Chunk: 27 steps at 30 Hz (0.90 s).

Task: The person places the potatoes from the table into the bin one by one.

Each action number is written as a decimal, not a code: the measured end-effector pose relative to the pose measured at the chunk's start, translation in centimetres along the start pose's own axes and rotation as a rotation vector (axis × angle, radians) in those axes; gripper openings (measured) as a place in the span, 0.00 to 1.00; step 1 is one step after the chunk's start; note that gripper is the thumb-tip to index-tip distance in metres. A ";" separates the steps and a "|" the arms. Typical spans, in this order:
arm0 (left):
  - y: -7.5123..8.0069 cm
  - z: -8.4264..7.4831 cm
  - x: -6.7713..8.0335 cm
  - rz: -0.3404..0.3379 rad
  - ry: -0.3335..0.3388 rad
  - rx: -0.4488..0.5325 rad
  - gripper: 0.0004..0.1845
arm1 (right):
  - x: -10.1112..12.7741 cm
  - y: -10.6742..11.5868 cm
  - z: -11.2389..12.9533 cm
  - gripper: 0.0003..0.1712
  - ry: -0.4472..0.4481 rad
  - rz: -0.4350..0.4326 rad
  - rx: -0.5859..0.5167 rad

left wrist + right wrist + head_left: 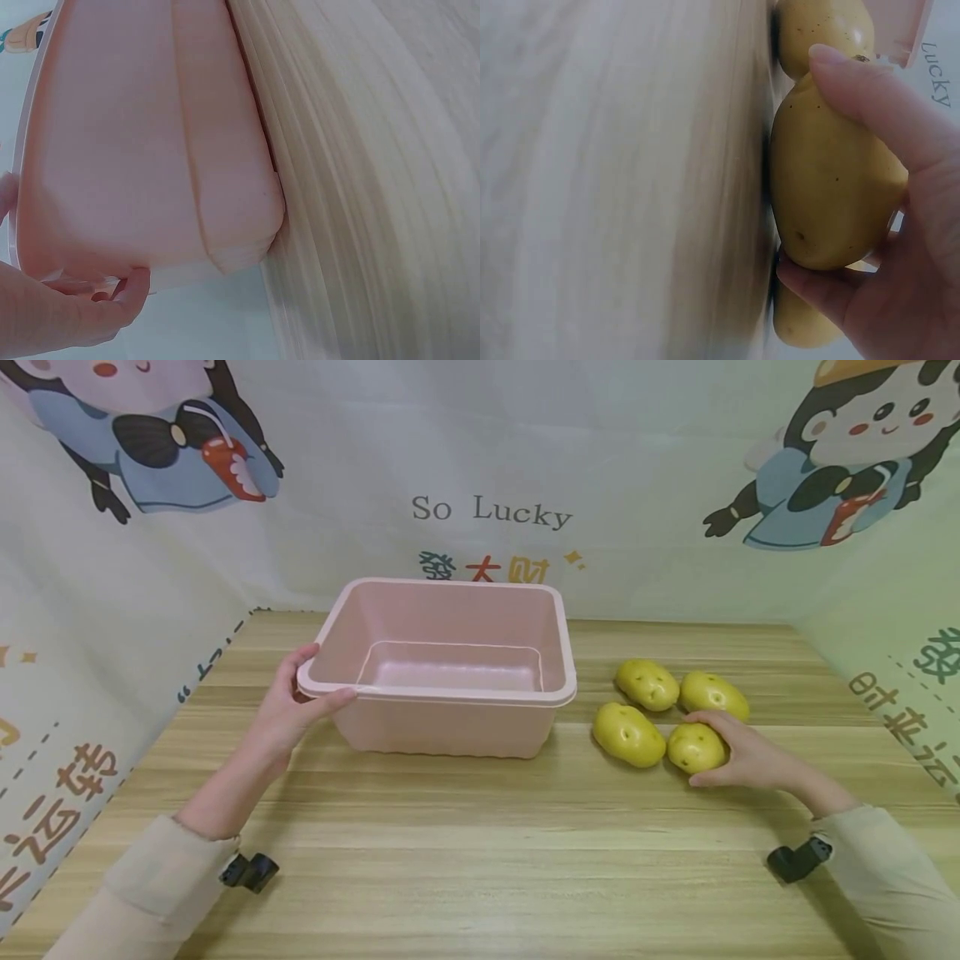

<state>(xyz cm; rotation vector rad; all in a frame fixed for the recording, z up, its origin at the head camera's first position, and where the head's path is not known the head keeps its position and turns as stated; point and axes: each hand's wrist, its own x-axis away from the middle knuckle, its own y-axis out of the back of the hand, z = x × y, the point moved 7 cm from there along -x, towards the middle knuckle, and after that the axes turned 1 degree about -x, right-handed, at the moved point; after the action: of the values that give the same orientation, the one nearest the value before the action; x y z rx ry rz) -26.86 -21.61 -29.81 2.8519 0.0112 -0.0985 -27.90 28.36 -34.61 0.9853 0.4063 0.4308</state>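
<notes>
A pink plastic basin [450, 722] stands on the wooden table with nothing inside it. My left hand [288, 710] grips its near left corner, the thumb over the rim; in the left wrist view the fingers [131, 300] curl under that rim. At the right, my right hand [750, 756] holds the nearest right potato [696, 748] between thumb and fingers. The right wrist view shows this potato [832, 172] close to the table surface. Three more yellow potatoes lie around it: one to its left [628, 735], one behind left [647, 685], one behind [714, 695].
A wooden table [480, 860] carries everything. Behind it hangs a pale cloth [637, 468] with cartoon figures and lettering, which also covers both sides. A small black camera sits on each wrist, left [250, 872] and right [799, 860].
</notes>
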 end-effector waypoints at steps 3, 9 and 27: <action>0.1 0.0 0.0 0.000 0.000 -0.006 0.45 | -0.1 0.2 0.0 0.42 -0.007 -0.007 -0.010; 0.0 -0.1 0.0 -0.004 0.003 0.012 0.45 | -0.1 1.2 0.0 0.42 -0.024 -0.013 -0.007; 0.0 -0.2 0.3 -0.010 0.011 0.032 0.45 | -2.2 4.0 1.0 0.47 -0.094 0.067 0.015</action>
<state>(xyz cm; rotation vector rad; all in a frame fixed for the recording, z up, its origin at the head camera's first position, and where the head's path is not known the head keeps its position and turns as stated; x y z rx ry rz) -26.55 -21.54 -29.63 2.8842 0.0259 -0.0854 -29.90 28.40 -30.34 1.0319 0.2933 0.4403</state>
